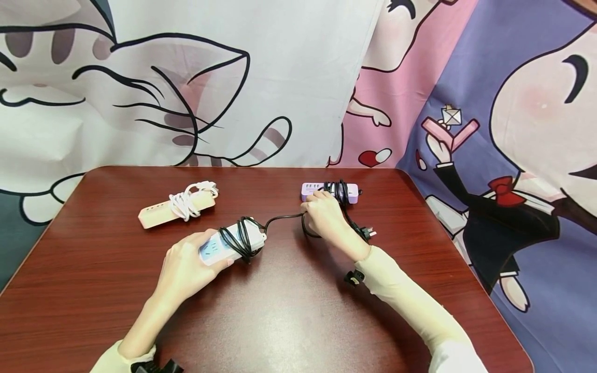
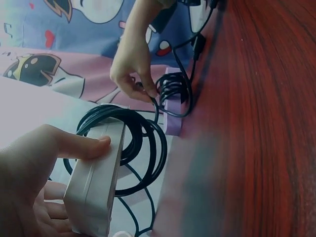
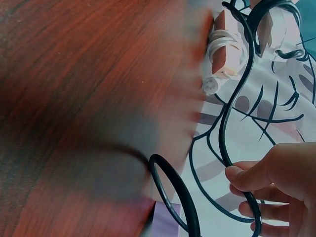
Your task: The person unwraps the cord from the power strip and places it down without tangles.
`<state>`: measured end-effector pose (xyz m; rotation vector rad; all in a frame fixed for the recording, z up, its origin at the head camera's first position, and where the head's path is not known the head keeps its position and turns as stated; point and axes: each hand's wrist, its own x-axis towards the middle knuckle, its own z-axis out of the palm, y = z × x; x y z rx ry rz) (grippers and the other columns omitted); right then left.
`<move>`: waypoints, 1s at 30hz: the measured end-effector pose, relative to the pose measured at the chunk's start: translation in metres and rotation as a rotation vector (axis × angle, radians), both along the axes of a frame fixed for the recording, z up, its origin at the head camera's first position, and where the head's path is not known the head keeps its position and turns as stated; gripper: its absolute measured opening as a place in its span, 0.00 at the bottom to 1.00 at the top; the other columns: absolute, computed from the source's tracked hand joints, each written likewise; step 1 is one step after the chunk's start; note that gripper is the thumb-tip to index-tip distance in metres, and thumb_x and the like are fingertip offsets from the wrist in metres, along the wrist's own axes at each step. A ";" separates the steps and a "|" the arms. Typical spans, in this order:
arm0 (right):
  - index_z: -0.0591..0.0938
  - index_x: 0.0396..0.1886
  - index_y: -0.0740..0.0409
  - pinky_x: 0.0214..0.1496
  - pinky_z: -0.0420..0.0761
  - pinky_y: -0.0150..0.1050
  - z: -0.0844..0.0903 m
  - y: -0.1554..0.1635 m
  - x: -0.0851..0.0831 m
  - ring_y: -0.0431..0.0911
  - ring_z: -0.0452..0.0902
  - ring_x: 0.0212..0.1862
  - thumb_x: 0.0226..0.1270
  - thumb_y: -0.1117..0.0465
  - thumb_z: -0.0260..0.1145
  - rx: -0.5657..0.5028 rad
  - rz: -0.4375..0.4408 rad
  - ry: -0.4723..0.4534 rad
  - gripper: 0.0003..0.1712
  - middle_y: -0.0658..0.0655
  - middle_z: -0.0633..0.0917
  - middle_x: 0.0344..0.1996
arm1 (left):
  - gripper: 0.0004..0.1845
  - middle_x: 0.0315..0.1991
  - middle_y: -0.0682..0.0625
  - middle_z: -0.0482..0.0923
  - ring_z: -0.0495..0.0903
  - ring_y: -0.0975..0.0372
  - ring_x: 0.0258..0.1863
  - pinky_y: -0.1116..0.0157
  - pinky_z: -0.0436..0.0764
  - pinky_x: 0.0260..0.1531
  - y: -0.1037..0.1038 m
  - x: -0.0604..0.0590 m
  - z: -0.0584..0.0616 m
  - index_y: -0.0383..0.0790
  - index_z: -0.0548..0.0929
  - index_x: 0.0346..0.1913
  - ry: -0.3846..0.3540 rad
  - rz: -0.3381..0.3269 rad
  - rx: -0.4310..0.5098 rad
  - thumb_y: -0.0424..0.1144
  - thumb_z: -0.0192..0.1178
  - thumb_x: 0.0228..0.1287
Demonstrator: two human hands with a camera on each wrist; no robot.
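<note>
My left hand [image 1: 184, 267] grips a white power strip [image 1: 212, 251], thumb on one side and fingers on the other, above the table's left-centre. Several loops of black cord [image 2: 158, 158] are wound around the strip's far end. A length of this cord runs across to my right hand [image 1: 324, 212]. In the right wrist view, the thumb and fingers pinch the black cord [image 3: 227, 128]. Just behind the right hand lies a purple power strip [image 1: 310, 190], wrapped in its own black cord. A black plug [image 1: 368, 233] is beside the right forearm; which strip it belongs to, I cannot tell.
A peach power strip [image 1: 158, 213] bound with white cord [image 1: 184, 205] lies at the back left of the reddish-brown table [image 1: 280, 321]. Behind the table's far edge hangs a cartoon-printed cloth [image 1: 298, 67].
</note>
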<state>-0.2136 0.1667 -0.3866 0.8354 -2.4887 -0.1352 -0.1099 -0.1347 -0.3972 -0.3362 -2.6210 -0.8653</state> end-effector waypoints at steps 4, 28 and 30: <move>0.87 0.24 0.51 0.43 0.75 0.41 0.001 -0.001 -0.003 0.46 0.80 0.36 0.45 0.68 0.69 -0.014 -0.022 0.001 0.08 0.49 0.85 0.25 | 0.29 0.39 0.43 0.84 0.78 0.54 0.32 0.55 0.71 0.29 0.001 0.001 0.002 0.40 0.82 0.47 -0.008 -0.012 -0.001 0.45 0.77 0.36; 0.88 0.28 0.51 0.28 0.79 0.43 0.016 -0.015 -0.021 0.48 0.81 0.33 0.48 0.70 0.67 -0.063 -0.129 -0.089 0.10 0.50 0.84 0.28 | 0.27 0.38 0.48 0.85 0.77 0.60 0.30 0.61 0.70 0.29 0.006 0.002 -0.002 0.43 0.84 0.46 -0.116 -0.090 -0.032 0.46 0.77 0.37; 0.88 0.28 0.51 0.28 0.79 0.44 0.017 -0.016 -0.023 0.48 0.81 0.33 0.48 0.70 0.66 -0.074 -0.139 -0.094 0.10 0.50 0.84 0.27 | 0.28 0.39 0.47 0.85 0.77 0.59 0.31 0.61 0.70 0.29 0.006 0.002 -0.003 0.42 0.84 0.46 -0.121 -0.091 -0.033 0.46 0.77 0.37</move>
